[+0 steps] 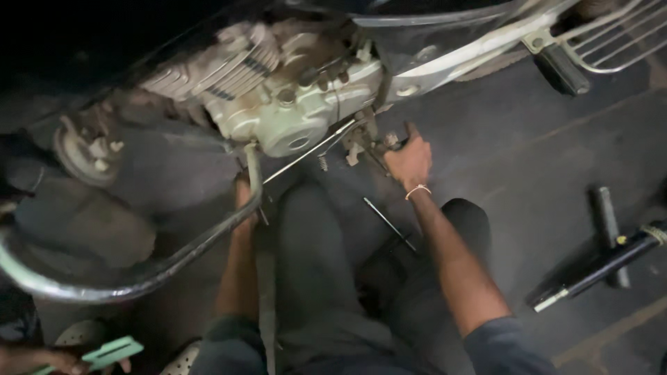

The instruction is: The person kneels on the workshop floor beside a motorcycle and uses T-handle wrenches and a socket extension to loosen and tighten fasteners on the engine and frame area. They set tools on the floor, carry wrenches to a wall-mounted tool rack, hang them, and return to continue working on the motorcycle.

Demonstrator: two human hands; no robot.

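Observation:
A motorcycle engine (292,104) with a silver side cover hangs above the dark floor. My right hand (410,161), a thin band on its wrist, grips a small part under the engine near the footrest bracket (361,142). My left hand (243,194) reaches up behind the curved chrome exhaust pipe (174,260), which hides its fingers. A thin metal rod (306,154) runs slantwise beneath the engine between the two hands. My knees, in dark trousers, sit below.
A black tube-shaped part (597,267) lies on the floor at right. A footrest (563,69) and a chrome rack (618,42) are at top right. Another person's hand holds a pale green object (111,353) at bottom left. A thin rod (389,223) lies by my right forearm.

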